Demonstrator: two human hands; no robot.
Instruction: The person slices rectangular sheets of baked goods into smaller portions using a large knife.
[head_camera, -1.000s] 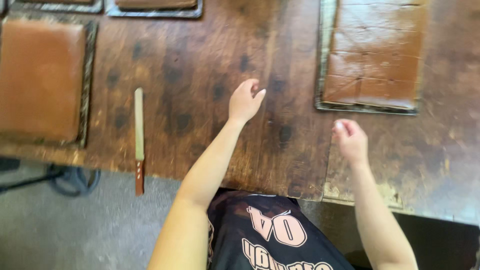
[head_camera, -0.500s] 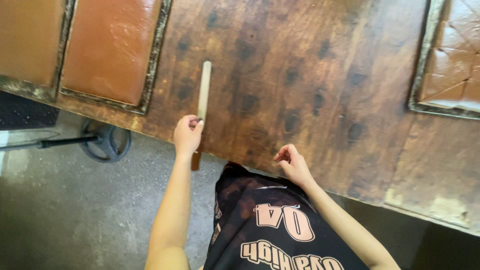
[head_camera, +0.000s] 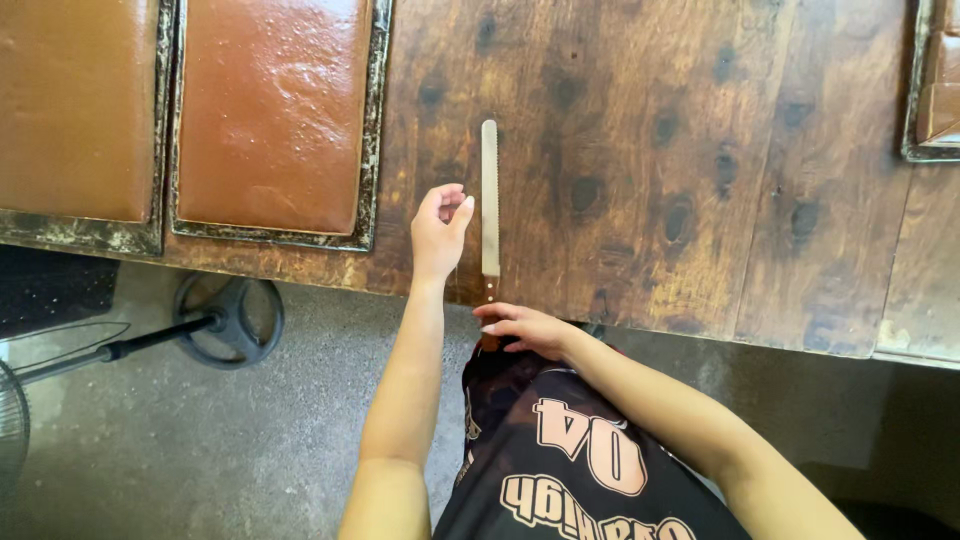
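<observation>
A long serrated knife (head_camera: 489, 200) lies flat on the dark wooden table (head_camera: 650, 170), its pale blade pointing away from the person and its brown handle hanging over the table's near edge; everything else is placed from that knife. The right hand (head_camera: 525, 327) sits at the handle end, fingers curled over it and covering most of the handle (whether they truly clamp it or only rest on it cannot be told); the left hand (head_camera: 438, 232) is just to the left of the blade, raised above the tabletop with fingers loosely spread, holding nothing, its fingertips close beside the blade but apart from it. Well to the left of the knife stands a rectangular metal tray (head_camera: 368, 150) with a worn dark rim, filled with a smooth glossy reddish-brown slab (head_camera: 270, 110); a second tray (head_camera: 90, 232) of the same kind touches it on its far-left side and runs out of view, its filling duller and browner. Far to the right of the knife, at the frame's edge, a third tray (head_camera: 912, 120) shows only its corner, its brown contents (head_camera: 942, 90) scored into blocks. Below the knife, off the table, the person's dark shirt (head_camera: 560, 450) bears pale curved lettering and large numerals; on the grey floor (head_camera: 200, 450) to the lower left lies a black round fan base (head_camera: 235, 315) with a pole.
</observation>
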